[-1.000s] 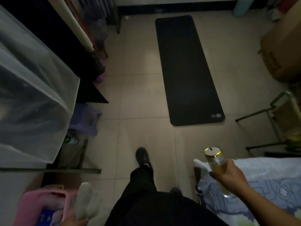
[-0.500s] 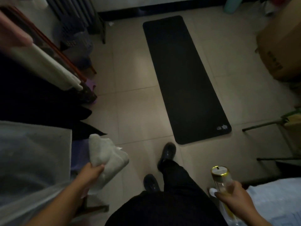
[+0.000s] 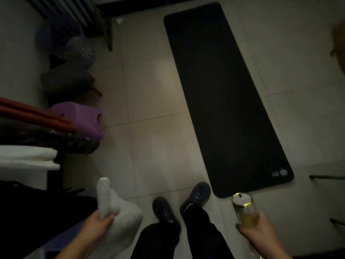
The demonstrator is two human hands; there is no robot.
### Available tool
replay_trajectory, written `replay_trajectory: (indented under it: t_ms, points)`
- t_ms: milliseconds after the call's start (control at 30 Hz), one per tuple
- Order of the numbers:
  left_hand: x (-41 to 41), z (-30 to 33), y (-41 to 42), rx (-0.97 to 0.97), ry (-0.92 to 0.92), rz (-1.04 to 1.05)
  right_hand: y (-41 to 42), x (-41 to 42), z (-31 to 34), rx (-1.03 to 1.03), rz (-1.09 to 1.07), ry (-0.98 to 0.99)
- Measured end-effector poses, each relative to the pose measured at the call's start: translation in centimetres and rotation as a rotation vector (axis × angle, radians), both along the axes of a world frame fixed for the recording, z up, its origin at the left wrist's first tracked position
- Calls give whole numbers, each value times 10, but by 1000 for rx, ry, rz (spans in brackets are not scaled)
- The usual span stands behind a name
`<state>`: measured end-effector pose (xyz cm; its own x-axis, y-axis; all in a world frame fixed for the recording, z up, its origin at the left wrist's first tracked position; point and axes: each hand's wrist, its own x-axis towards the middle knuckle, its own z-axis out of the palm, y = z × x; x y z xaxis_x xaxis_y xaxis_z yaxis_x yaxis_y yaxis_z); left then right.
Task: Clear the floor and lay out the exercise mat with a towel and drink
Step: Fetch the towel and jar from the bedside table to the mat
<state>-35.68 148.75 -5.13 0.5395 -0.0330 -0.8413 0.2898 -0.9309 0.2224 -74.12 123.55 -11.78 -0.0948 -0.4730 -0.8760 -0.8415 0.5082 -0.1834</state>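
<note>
closer now to the black exercise mat [image 3: 224, 94], both feet near its end.
left hand [image 3: 97, 224] grips a rolled towel [image 3: 115, 212]; right hand [image 3: 258, 233] holds a gold-capped drink bottle [image 3: 244, 210].

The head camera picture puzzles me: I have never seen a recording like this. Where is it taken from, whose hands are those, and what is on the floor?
No machine here: a person wears a wide-angle camera on the head, looking down past their own legs and dark shoes. The left hand grips a rolled pale towel. The right hand holds a clear bottle with a gold-rimmed cap and yellowish drink inside. On the tiled floor a long black exercise mat lies unrolled and flat, with nothing on it yet. At the left edge sits a purple plastic stool beside dim, cluttered storage that is too dark to identify.
</note>
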Motion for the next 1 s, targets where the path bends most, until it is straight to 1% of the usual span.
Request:
replay_trajectory:
  t_ms: [100,200,333,500,600,700,1000]
  points:
    - [18,-81,-36,-31,-10,-134,-16,29,-76,-53,-15,1]
    - [26,-181,-65,7,31,-154,-28,60,-157,-112,-37,-31]
    - [31,-307,-99,-16,118,-244,-33,94,-265,-236,-56,-84]
    - [28,-420,-142,-185,206,-238,-42,124,-381,-260,-71,-174]
    - [28,-466,-170,-284,274,-168,-58,143,-432,-273,-69,-228]
    - [29,-496,-199,-347,323,-92,-80,165,-470,-330,-57,-277]
    - [44,-545,-241,-410,327,-77,-125,225,-525,-460,-80,-446]
